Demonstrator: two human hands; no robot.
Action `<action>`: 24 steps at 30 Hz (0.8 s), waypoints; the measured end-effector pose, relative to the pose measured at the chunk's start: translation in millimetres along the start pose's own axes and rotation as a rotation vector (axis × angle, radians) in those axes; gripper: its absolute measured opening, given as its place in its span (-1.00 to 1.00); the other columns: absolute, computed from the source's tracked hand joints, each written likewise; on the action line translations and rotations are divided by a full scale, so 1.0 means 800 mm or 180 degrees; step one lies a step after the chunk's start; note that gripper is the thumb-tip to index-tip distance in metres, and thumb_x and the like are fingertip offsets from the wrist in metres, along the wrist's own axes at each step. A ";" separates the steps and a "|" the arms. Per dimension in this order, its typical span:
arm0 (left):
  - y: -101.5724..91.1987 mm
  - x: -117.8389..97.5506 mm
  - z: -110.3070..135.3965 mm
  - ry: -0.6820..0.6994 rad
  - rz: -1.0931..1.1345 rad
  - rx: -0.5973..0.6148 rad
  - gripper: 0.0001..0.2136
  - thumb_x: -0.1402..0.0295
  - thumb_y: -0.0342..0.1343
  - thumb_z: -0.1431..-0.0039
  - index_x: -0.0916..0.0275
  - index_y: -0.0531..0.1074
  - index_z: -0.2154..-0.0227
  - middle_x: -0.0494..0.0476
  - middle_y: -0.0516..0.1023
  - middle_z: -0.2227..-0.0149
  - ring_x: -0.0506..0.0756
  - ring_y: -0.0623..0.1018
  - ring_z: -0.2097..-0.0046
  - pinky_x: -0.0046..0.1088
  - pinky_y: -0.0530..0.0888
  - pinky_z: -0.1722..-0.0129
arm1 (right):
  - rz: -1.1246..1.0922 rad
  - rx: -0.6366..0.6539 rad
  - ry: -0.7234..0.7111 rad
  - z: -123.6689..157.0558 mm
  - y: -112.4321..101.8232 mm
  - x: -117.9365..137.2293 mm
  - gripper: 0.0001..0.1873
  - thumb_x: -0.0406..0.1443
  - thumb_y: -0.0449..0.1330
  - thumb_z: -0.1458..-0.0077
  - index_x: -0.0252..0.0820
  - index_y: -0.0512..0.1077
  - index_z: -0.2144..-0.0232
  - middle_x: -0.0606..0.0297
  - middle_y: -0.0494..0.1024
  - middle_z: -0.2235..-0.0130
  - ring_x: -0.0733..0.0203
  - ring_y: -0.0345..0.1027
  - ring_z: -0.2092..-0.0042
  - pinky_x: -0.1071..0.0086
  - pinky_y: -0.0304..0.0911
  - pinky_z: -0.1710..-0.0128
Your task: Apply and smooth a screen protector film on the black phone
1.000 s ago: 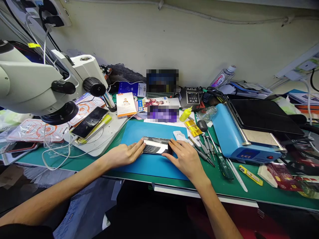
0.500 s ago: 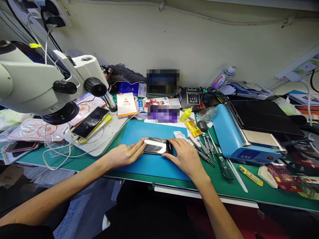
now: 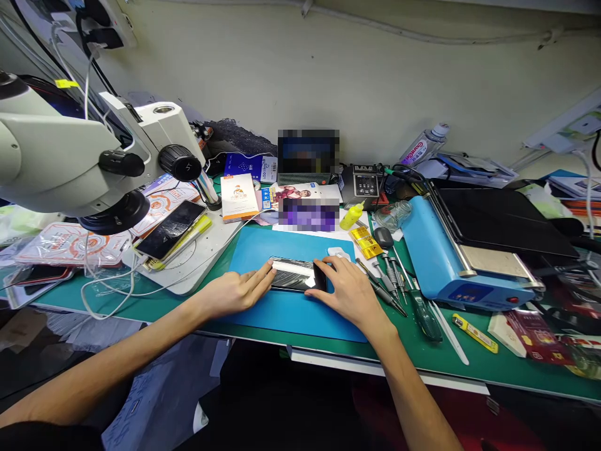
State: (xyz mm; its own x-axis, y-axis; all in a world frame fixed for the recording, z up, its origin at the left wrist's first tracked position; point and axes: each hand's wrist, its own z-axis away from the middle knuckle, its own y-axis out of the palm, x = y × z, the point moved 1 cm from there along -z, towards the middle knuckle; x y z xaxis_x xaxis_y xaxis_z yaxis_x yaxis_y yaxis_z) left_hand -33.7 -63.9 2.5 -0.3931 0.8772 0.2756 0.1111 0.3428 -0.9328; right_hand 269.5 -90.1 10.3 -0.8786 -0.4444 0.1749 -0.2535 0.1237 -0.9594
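Note:
A smartphone (image 3: 293,275) with a dark, glossy face lies sideways on the blue mat (image 3: 286,319), a bright reflection across it. At its left end is my left hand (image 3: 239,289), fingers stretched together and fingertips against the phone's edge. My right hand (image 3: 347,288) grips the other end, thumb on the near edge and fingers on the far edge. The palm side of both hands is hidden. Just beyond the right hand lies a small white piece (image 3: 339,252), partly covered.
A microscope (image 3: 126,156) overhangs the left side, with another phone (image 3: 171,230) on its base. Screwdrivers (image 3: 425,316), a yellow cutter (image 3: 475,333) and a blue heating machine (image 3: 436,263) stand to the right. Behind the mat are a yellow bottle (image 3: 352,216) and boxes (image 3: 238,197).
Both hands keep their places on the phone. The reflection on its face has shifted, and the view has moved very slightly.

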 end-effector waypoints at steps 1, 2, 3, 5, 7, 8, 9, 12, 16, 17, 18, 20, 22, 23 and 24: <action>-0.001 0.000 0.000 -0.0011 0.0016 -0.0007 -0.60 0.52 -0.07 -0.45 0.37 0.35 -0.28 0.52 0.50 -0.24 0.14 0.73 0.17 -0.46 0.61 0.44 | -0.0026 -0.0007 -0.0004 0.000 0.000 0.000 -0.33 0.11 0.29 -0.22 -0.19 0.47 -0.19 0.01 0.56 -0.08 -0.16 0.46 -0.08 0.03 0.41 -0.07; -0.002 0.000 -0.001 -0.0019 0.0026 -0.0013 -0.60 0.51 -0.08 -0.46 0.37 0.35 -0.29 0.52 0.50 -0.24 0.14 0.73 0.19 -0.46 0.61 0.45 | -0.0054 -0.0014 -0.0010 0.000 0.000 0.000 -0.33 0.11 0.29 -0.23 -0.19 0.47 -0.19 0.01 0.56 -0.08 -0.16 0.46 -0.09 0.02 0.41 -0.08; -0.003 0.000 -0.001 -0.0026 0.0034 -0.0020 -0.60 0.51 -0.08 -0.46 0.37 0.35 -0.28 0.51 0.51 -0.24 0.13 0.72 0.21 -0.46 0.61 0.46 | -0.0083 -0.0021 -0.0016 0.000 0.000 -0.001 -0.34 0.11 0.28 -0.23 -0.19 0.47 -0.19 0.02 0.56 -0.08 -0.16 0.46 -0.10 0.01 0.40 -0.09; -0.005 0.001 -0.001 -0.0033 0.0056 -0.0037 -0.60 0.51 -0.09 -0.46 0.37 0.36 -0.28 0.50 0.51 -0.24 0.11 0.72 0.27 -0.45 0.61 0.48 | -0.0142 -0.0039 -0.0025 0.000 0.000 -0.001 -0.35 0.11 0.27 -0.24 -0.19 0.47 -0.18 0.02 0.57 -0.08 -0.15 0.46 -0.10 0.01 0.40 -0.10; -0.008 0.003 -0.002 -0.0043 0.0092 -0.0056 -0.59 0.52 -0.08 -0.46 0.35 0.34 -0.30 0.49 0.49 -0.25 0.10 0.71 0.28 -0.44 0.61 0.45 | -0.0207 -0.0066 -0.0019 0.000 0.000 -0.003 -0.37 0.10 0.26 -0.26 -0.18 0.47 -0.17 0.03 0.57 -0.08 -0.14 0.47 -0.09 0.03 0.40 -0.10; -0.009 0.004 -0.003 -0.0047 0.0111 -0.0067 -0.58 0.53 -0.08 -0.46 0.34 0.32 -0.32 0.48 0.48 -0.26 0.11 0.72 0.25 -0.43 0.63 0.41 | -0.0242 -0.0081 -0.0015 0.000 0.000 -0.004 -0.38 0.11 0.26 -0.26 -0.17 0.47 -0.16 0.04 0.57 -0.08 -0.13 0.47 -0.09 0.04 0.40 -0.10; -0.010 0.005 -0.004 -0.0049 0.0125 -0.0080 -0.57 0.53 -0.08 -0.46 0.34 0.31 -0.32 0.48 0.47 -0.28 0.12 0.72 0.21 -0.42 0.64 0.36 | -0.0280 -0.0096 -0.0014 0.000 0.000 -0.005 -0.38 0.11 0.26 -0.26 -0.17 0.46 -0.16 0.04 0.57 -0.08 -0.11 0.47 -0.09 0.05 0.40 -0.10; -0.015 0.009 -0.010 -0.0046 0.0126 -0.0135 -0.59 0.53 -0.08 -0.46 0.35 0.31 -0.31 0.47 0.44 -0.30 0.14 0.72 0.10 -0.38 0.66 0.23 | -0.0391 -0.0146 -0.0016 -0.001 -0.002 -0.009 -0.39 0.10 0.28 -0.25 -0.18 0.45 -0.13 0.06 0.57 -0.08 -0.09 0.48 -0.09 0.08 0.41 -0.09; -0.033 0.009 -0.019 -0.0100 -0.0022 -0.0504 -0.65 0.47 -0.01 -0.47 0.39 0.36 -0.25 0.41 0.51 -0.25 0.10 0.71 0.19 -0.38 0.64 0.24 | -0.0491 -0.0285 0.0011 0.002 -0.016 -0.010 -0.40 0.11 0.28 -0.24 -0.16 0.43 -0.12 0.06 0.56 -0.08 -0.10 0.47 -0.12 0.06 0.41 -0.10; -0.040 0.006 -0.019 -0.0149 -0.0043 -0.0620 -0.66 0.43 0.03 -0.47 0.39 0.38 -0.23 0.39 0.54 -0.23 0.09 0.69 0.23 -0.37 0.64 0.27 | -0.0505 -0.0317 0.0006 0.004 -0.022 -0.008 -0.39 0.11 0.28 -0.24 -0.15 0.43 -0.14 0.05 0.55 -0.09 -0.11 0.46 -0.13 0.05 0.40 -0.11; -0.048 0.002 -0.019 -0.0216 -0.0037 -0.0692 -0.65 0.36 0.07 -0.46 0.40 0.39 -0.21 0.37 0.56 -0.21 0.09 0.68 0.26 -0.35 0.63 0.28 | -0.0505 -0.0342 -0.0013 0.007 -0.028 -0.004 -0.39 0.11 0.28 -0.25 -0.15 0.42 -0.15 0.04 0.55 -0.09 -0.12 0.46 -0.13 0.04 0.40 -0.12; -0.063 -0.009 -0.015 -0.0436 0.0065 -0.0655 -0.56 0.18 0.14 -0.43 0.40 0.41 -0.21 0.33 0.58 -0.19 0.16 0.66 0.20 -0.25 0.65 0.19 | -0.0458 -0.0357 -0.0095 0.013 -0.041 0.007 -0.37 0.10 0.29 -0.24 -0.18 0.41 -0.16 0.02 0.55 -0.08 -0.13 0.46 -0.11 0.03 0.40 -0.11; -0.076 -0.023 -0.012 -0.0657 0.0230 -0.0440 -0.43 0.03 0.16 -0.38 0.37 0.39 -0.25 0.32 0.54 -0.24 0.26 0.62 0.01 -0.14 0.62 -0.01 | -0.0426 -0.0319 -0.0236 0.016 -0.052 0.021 -0.35 0.10 0.31 -0.22 -0.23 0.43 -0.15 -0.01 0.56 -0.07 -0.12 0.47 -0.08 0.04 0.41 -0.08; -0.080 -0.030 -0.011 -0.0746 0.0367 -0.0313 -0.36 -0.04 0.16 -0.35 0.36 0.37 -0.27 0.34 0.49 -0.28 0.32 0.57 -0.11 -0.09 0.57 -0.11 | -0.0442 -0.0287 -0.0310 0.017 -0.056 0.029 -0.34 0.10 0.32 -0.21 -0.25 0.44 -0.13 -0.01 0.57 -0.06 -0.11 0.48 -0.06 0.05 0.42 -0.06; -0.082 -0.037 -0.010 -0.0817 0.0507 -0.0188 -0.30 -0.11 0.15 -0.31 0.33 0.34 -0.31 0.35 0.43 -0.33 0.38 0.48 -0.24 -0.02 0.51 -0.19 | -0.0486 -0.0249 -0.0379 0.016 -0.059 0.036 -0.34 0.11 0.32 -0.21 -0.26 0.45 -0.11 -0.02 0.57 -0.05 -0.10 0.48 -0.05 0.07 0.42 -0.05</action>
State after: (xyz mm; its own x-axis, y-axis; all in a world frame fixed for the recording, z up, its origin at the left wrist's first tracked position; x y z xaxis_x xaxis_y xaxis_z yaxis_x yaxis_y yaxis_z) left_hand -22.1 -109.3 57.7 -0.5834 0.8105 0.0523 0.2397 0.2333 -0.9424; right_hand 261.4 -119.8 57.6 -0.7748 -0.5644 0.2850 -0.4148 0.1135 -0.9028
